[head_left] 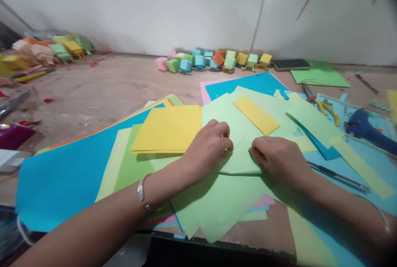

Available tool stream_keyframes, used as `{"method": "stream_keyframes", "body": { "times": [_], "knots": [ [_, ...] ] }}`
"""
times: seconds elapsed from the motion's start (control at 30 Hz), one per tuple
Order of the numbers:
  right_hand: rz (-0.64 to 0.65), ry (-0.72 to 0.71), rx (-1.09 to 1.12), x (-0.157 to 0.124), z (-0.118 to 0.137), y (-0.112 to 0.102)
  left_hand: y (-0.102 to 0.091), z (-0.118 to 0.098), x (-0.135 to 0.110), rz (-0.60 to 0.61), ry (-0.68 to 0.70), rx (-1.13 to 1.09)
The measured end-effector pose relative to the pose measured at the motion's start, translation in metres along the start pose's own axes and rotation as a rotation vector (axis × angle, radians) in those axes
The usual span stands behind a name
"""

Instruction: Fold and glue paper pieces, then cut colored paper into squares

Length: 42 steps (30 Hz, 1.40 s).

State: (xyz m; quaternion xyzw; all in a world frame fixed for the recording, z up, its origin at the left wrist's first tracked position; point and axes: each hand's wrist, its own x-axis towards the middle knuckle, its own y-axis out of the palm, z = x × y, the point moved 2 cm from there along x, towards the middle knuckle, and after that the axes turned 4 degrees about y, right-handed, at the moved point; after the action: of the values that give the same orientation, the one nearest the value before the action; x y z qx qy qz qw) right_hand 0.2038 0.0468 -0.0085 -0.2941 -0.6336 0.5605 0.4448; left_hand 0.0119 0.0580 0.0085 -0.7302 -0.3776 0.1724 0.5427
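Note:
My left hand [207, 147] and my right hand [279, 158] rest close together on a light green sheet of paper [240, 134] in the middle of the pile. Both have their fingers curled and pressed down on the sheet, pinching along a folded edge near its front. A silver bracelet circles my left wrist. A yellow paper strip [256, 115] lies just beyond the hands, and a yellow sheet [169, 128] lies to the left of them.
Blue [62, 176], green and pink sheets cover the wooden floor. A row of small folded paper figures [214, 60] stands by the white wall, more at far left [52, 50]. A phone [291, 64], pliers [325, 108], a blue glue gun [369, 128] and a craft knife [338, 176] lie at right.

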Motion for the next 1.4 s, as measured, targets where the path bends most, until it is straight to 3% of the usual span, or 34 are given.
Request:
{"method": "stream_keyframes", "body": {
  "times": [0.17, 0.33, 0.43, 0.63, 0.9, 1.07, 1.17, 1.27, 1.4],
  "knots": [
    [0.001, 0.002, 0.01, 0.0, -0.001, 0.0, 0.006, 0.0, 0.001, 0.139, -0.067, -0.217],
    [0.013, -0.006, -0.007, 0.0, -0.002, 0.001, 0.013, -0.003, 0.003, 0.074, -0.207, -0.195],
    [0.042, -0.008, -0.026, 0.0, -0.002, 0.0, 0.014, -0.004, 0.003, 0.1, -0.191, -0.131],
    [0.076, -0.001, -0.033, 0.0, -0.001, -0.001, 0.0, -0.001, 0.0, 0.249, -0.127, -0.215],
    [0.039, -0.022, -0.032, 0.0, -0.004, -0.001, -0.006, -0.001, 0.0, 0.367, -0.07, -0.295],
    [-0.231, -0.27, -0.243, -0.011, 0.025, -0.035, -0.007, -0.001, 0.003, 0.409, -0.061, -0.259],
    [-0.278, -0.406, -0.233, -0.025, 0.051, -0.05, -0.009, -0.002, 0.004, 0.423, -0.064, -0.234],
    [-0.24, -0.46, -0.16, -0.038, 0.068, -0.044, -0.009, -0.002, 0.004, 0.412, -0.039, -0.226],
    [-0.142, -0.439, -0.212, -0.052, 0.073, -0.02, -0.01, 0.0, 0.005, 0.42, -0.02, -0.225]
  ]
}}
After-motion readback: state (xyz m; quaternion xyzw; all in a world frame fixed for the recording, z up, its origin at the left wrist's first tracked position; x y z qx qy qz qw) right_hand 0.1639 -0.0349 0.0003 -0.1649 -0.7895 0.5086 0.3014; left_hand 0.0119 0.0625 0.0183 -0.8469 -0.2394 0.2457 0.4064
